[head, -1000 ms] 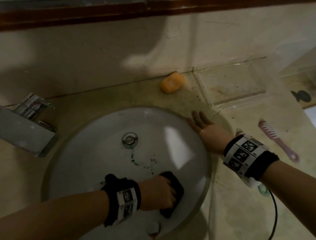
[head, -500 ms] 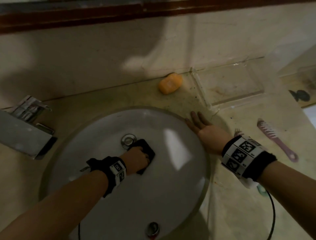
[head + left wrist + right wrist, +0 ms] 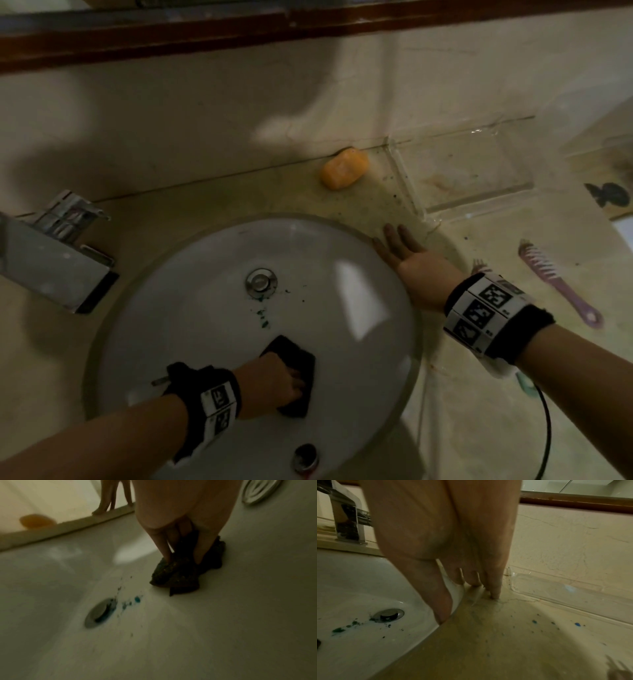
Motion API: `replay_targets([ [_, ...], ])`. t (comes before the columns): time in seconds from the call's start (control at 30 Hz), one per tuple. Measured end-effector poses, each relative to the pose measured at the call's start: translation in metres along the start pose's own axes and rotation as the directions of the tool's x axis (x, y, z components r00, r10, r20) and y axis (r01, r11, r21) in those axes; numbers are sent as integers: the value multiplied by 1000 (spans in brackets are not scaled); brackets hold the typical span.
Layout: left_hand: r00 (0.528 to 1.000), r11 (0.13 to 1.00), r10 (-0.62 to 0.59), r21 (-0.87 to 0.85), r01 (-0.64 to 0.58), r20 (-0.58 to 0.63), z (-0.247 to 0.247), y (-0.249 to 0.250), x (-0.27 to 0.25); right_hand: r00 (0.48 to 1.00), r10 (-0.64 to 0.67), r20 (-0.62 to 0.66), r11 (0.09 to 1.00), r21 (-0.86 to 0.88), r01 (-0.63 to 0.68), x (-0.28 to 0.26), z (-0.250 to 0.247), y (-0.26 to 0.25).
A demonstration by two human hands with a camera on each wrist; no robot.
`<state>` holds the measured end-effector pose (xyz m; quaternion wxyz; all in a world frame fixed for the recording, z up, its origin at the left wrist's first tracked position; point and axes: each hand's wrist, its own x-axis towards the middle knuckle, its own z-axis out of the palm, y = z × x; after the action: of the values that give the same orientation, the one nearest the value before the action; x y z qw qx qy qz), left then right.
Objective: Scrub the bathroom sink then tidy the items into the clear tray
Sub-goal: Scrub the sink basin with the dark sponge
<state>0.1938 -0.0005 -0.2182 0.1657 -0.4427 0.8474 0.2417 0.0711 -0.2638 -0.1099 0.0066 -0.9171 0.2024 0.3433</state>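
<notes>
The round white sink (image 3: 191, 329) fills the middle of the counter, with blue-green specks beside its drain (image 3: 261, 281). My left hand (image 3: 274, 380) grips a dark scrub pad (image 3: 294, 373) and presses it on the near part of the basin; the pad (image 3: 176, 573) shows under my fingers (image 3: 164, 547) in the left wrist view. My right hand (image 3: 407, 260) lies flat and open on the counter at the sink's right rim, fingers (image 3: 494, 588) straight. The clear tray (image 3: 462, 171) stands empty at the back right. An orange soap bar (image 3: 344, 168) lies left of it.
A chrome faucet (image 3: 54, 253) stands at the sink's left. A pink brush (image 3: 555, 281) lies on the counter to the right, and a dark object (image 3: 609, 193) sits at the far right edge. Blue specks (image 3: 576, 624) dot the counter near the tray. A black cable (image 3: 544, 431) hangs at lower right.
My left hand has slid the scrub pad from beside the drain back toward the near side of the basin. My right hand has stayed on the rim.
</notes>
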Motion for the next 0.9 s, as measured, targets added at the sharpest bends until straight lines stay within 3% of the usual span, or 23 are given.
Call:
replay_targets([
  [0.13,960,963,-271,-22,270,-69,0,-11,2,1000,-1,4,1000,-16,1,0,0,-2],
  [0.23,865,882,-470,-61,467,-176,0,-37,17,1000,-4,8,1000,-14,4,0,0,-2],
  [0.3,815,833,-553,-115,541,-173,9,-53,25,1000,-3,15,1000,-6,3,-2,-3,-3],
  [0.47,769,781,-624,-138,608,-138,-27,-24,6,998,16,57,1000,6,-16,-12,-12,-9],
  [0.57,728,723,-685,-94,684,29,-57,5,-5,998,9,61,1000,4,-10,-14,-12,-12],
  [0.67,698,700,-695,-62,711,172,-45,5,-4,999,7,54,1000,5,-7,-14,-12,-12],
  [0.73,637,632,-766,-81,771,91,-45,3,-9,999,7,48,1000,14,-7,-14,-12,-12],
  [0.8,593,567,-800,-210,797,90,-31,0,-11,999,4,47,1000,20,-4,-14,-13,-11],
  [0.83,592,560,-804,-265,785,54,-21,-6,-10,999,5,48,1000,20,-5,-14,-13,-12],
  [0.9,611,568,-785,-270,777,106,-30,-7,-12,999,5,48,1000,17,-5,-15,-13,-12],
])
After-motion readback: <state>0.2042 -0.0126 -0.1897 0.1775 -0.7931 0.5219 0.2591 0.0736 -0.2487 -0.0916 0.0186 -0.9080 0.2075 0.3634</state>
